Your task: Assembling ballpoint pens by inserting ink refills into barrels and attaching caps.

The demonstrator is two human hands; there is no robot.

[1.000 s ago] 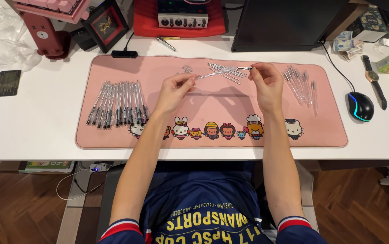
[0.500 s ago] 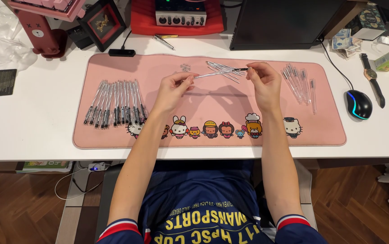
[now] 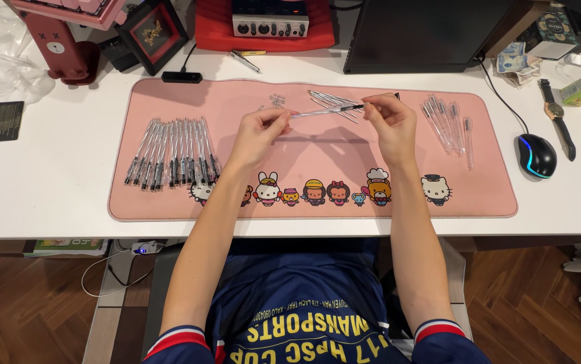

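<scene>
Both hands are raised over a pink desk mat [image 3: 169,94] with cartoon animals along its front edge. My left hand [image 3: 261,129] pinches one end of a clear pen [image 3: 324,110] with a dark tip, and my right hand [image 3: 390,121] pinches the other end. The pen is held level above the mat. A row of several finished pens [image 3: 172,152] lies at the mat's left. Behind my hands lies a loose pile of thin refills [image 3: 334,101]. Several clear pen barrels [image 3: 445,121] rest at the right. Small springs or tips [image 3: 276,101] are scattered near the pile.
A computer mouse [image 3: 537,155] and a wristwatch [image 3: 555,111] sit to the right of the mat. A dark monitor base [image 3: 415,40], a red stand with an audio box [image 3: 270,25], a framed picture [image 3: 152,34] and a black card [image 3: 3,120] line the white desk.
My hands have stayed in nearly the same place with the pen between them; only small finger movements show.
</scene>
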